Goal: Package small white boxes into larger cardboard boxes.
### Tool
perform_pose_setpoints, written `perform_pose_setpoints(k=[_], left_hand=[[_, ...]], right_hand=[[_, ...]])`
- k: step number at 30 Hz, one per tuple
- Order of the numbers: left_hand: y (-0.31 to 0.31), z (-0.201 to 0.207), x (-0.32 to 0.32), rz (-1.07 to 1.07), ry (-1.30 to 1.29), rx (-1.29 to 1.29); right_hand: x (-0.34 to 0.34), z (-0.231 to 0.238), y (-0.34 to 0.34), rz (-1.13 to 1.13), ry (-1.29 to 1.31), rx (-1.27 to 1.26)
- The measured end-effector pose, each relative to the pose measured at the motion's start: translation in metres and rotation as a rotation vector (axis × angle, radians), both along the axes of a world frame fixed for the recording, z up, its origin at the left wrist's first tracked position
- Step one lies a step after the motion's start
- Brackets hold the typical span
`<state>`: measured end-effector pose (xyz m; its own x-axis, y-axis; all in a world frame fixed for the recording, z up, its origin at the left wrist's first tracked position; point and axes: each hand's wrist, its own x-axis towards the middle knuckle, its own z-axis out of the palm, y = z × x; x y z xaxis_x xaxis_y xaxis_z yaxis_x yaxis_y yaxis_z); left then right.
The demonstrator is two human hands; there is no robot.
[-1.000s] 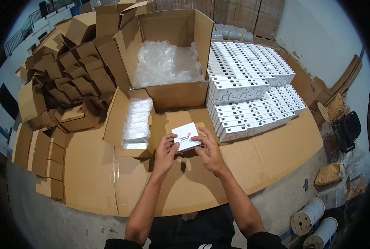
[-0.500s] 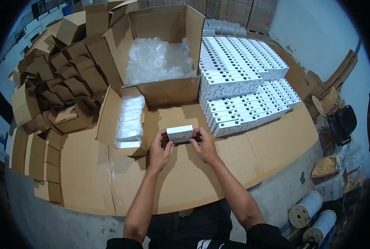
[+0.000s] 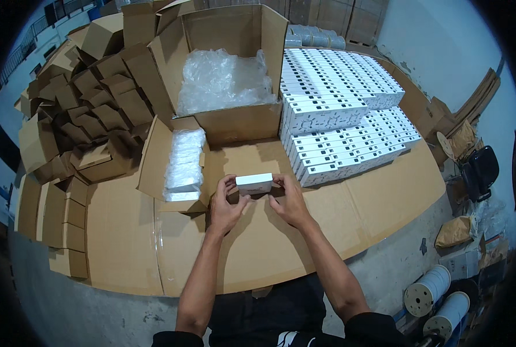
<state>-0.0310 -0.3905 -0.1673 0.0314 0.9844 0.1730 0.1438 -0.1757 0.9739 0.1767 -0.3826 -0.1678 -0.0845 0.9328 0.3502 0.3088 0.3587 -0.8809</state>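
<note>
A small flat white box (image 3: 254,184) is held level above the cardboard-covered table (image 3: 310,248), near the middle. My left hand (image 3: 227,209) grips its left end, the fingers bent at the far corner and the thumb near the front edge. My right hand (image 3: 291,203) grips the right end in the same way. To the left of my hands stands an open carton (image 3: 149,165) with a row of white boxes in clear plastic wrap (image 3: 185,162). Stacked rows of white boxes (image 3: 327,113) rise on the right.
Behind my hands stands a large open carton (image 3: 235,124) full of clear plastic bags (image 3: 223,81). Many empty brown cartons (image 3: 104,104) are piled at the left. Cable spools (image 3: 427,291) and a black chair (image 3: 479,168) are on the floor at right.
My thumbs have shifted lower on the white box, and its near face is tilted a little differently. The whole view has moved slightly.
</note>
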Motion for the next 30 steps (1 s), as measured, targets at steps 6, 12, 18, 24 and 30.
perform_pose_setpoints(k=[6,12,18,24,30], left_hand=[[-0.029,0.039,0.005,0.293,0.363,0.278],[-0.005,0.116,0.038,0.295,0.302,0.498],[0.155,0.178,0.039,0.435,0.432,0.536],[0.299,0.182,-0.012,0.579,0.875,0.298],[0.344,0.179,-0.030,0.490,0.970,0.053]], right_hand=[[0.015,0.003,-0.044,-0.036,-0.345,0.036],[0.013,0.003,-0.046,-0.049,-0.554,0.208],[0.016,-0.004,-0.053,-0.078,-0.570,0.178],[0.010,0.002,-0.049,-0.063,-0.556,0.209],[0.010,0.009,-0.048,-0.110,-0.605,0.154]])
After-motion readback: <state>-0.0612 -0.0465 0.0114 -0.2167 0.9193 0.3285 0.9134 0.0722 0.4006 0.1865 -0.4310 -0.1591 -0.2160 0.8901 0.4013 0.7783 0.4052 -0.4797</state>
